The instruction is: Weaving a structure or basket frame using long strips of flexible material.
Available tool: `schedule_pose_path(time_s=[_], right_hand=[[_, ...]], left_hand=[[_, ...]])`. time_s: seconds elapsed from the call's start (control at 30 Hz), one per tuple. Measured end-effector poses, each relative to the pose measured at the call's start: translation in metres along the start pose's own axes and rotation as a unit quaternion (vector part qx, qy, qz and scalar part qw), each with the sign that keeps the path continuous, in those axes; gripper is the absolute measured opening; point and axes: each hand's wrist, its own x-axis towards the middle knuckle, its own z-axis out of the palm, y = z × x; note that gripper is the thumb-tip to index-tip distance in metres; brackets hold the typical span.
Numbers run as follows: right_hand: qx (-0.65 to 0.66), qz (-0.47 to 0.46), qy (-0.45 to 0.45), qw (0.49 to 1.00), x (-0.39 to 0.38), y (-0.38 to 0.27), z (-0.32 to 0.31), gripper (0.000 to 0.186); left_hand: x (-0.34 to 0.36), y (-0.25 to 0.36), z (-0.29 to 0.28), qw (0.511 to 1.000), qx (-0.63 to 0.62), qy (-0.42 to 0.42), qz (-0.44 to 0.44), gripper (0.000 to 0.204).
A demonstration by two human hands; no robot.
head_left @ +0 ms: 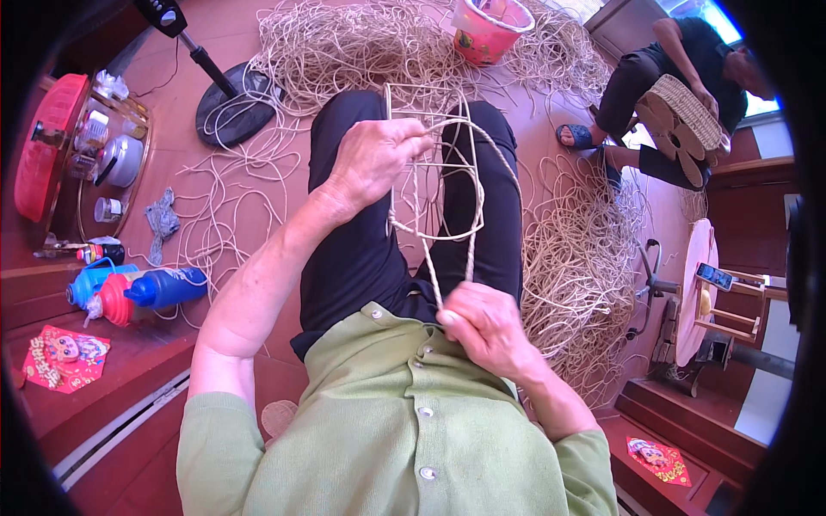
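A thin wire frame (475,172), with straight bars and a rounded lower loop, is held over my dark-trousered thighs. Pale twisted straw cord (428,263) is tied to it and runs in two strands down toward my lap. My left hand (372,162) is closed at the upper left of the frame, its thumb and fingertips pinching the frame and cord there. Closer to my body, my right hand (487,325) is slightly blurred and makes a fist around the lower cord, below the loop. The exact ends inside both hands are hidden.
Big heaps of loose cord (361,52) cover the floor ahead and at right. A pink bucket (489,33) stands beyond. Left are a black round stand base (237,105) and bottles (168,287). Another person (688,95) at far right holds a woven piece (680,125).
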Motion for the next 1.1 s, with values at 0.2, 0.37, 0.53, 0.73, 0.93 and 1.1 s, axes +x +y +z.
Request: schedule_pose_path(time_s=[0.2, 0.37, 0.53, 0.73, 0.93, 1.1], right_hand=[[0.015, 0.056, -0.067, 0.996, -0.014, -0.031, -0.037, 0.02], [0.484, 0.269, -0.155, 0.818, -0.017, -0.051, -0.046, 0.035], [0.048, 0.406, -0.097, 0.907, -0.126, 0.049, -0.08, 0.033], [-0.321, 0.015, 0.16, 0.933, -0.01, 0.01, -0.055, 0.05], [-0.214, -0.067, 0.111, 0.968, 0.062, 0.022, 0.012, 0.028], [-0.161, -0.054, 0.165, 0.971, 0.065, 0.025, 0.028, 0.015]], left_hand=[[-0.011, 0.011, 0.009, 0.993, 0.098, -0.022, 0.069, 0.02], [0.005, -0.006, 0.012, 0.985, 0.036, 0.15, 0.076, 0.015], [-0.01, -0.003, 0.012, 0.975, 0.063, 0.177, 0.117, 0.012], [-0.014, 0.018, 0.016, 0.972, 0.082, 0.155, 0.157, 0.009], [-0.02, 0.025, 0.003, 0.979, 0.137, 0.127, 0.086, 0.012], [-0.006, 0.037, -0.021, 0.958, 0.2, 0.141, 0.151, 0.011]])
